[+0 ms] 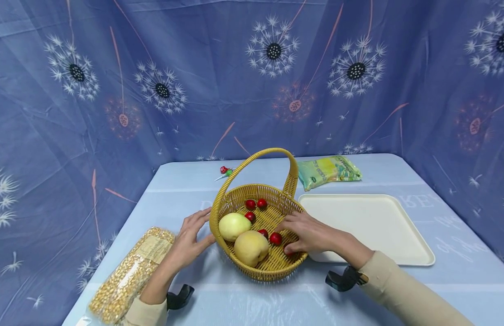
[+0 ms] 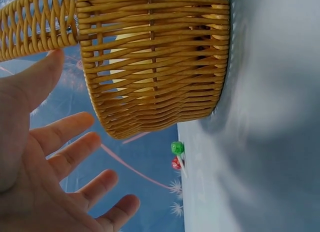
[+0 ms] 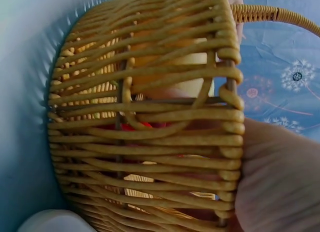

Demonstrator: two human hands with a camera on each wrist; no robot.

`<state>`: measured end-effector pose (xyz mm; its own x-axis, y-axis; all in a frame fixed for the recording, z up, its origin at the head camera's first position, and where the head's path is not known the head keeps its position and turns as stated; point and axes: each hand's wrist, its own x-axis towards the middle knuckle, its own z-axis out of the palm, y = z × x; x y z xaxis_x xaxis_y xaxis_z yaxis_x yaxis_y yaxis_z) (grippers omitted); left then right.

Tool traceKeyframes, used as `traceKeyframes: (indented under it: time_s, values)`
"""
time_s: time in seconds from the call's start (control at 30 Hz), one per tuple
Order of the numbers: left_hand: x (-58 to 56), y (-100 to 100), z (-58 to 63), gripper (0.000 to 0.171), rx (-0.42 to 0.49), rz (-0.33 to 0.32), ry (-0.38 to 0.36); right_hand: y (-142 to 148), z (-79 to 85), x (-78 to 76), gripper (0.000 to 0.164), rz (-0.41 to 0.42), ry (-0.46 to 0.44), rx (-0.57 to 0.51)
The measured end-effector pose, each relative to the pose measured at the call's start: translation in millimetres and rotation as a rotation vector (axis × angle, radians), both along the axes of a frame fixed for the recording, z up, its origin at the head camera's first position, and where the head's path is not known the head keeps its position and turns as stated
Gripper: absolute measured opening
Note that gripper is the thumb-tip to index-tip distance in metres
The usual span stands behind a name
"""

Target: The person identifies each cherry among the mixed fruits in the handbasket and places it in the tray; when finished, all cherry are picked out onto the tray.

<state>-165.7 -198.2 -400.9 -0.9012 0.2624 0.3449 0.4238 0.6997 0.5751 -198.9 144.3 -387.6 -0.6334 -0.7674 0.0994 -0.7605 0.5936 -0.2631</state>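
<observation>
Right hand (image 1: pixel 306 232): resting inside basket (image 1: pixel 268 274), grip on red fruit (image 1: pixel 276 238) unclear | Left hand (image 1: pixel 189 242): gripping nothing, fingers straight | Advisable: pinching lightly

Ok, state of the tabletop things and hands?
Yellow woven basket, upright
Round yellow fruits, inside basket
Small red fruits, inside basket
Clear plastic corn bag, filled, lying flat
Green-yellow plastic packet, lying flat
White rectangular tray, face up
Red and green lollipops, lying down
Left hand, fingers spread
Right hand, grip unclear
</observation>
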Motion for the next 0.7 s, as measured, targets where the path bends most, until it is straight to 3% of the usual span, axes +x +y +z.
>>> traceKeyframes:
  time_s: [0.27,0.7]
  values:
    - [-1.5,3,-0.6,0.050,-0.003,0.013,-0.021,-2,5.7,-2.7,0.038,0.023,-0.097,0.083]
    - [-2.1,5,-3.2,0.054,-0.009,0.024,-0.054,-8,11.4,-9.2,0.034,0.073,-0.137,0.220]
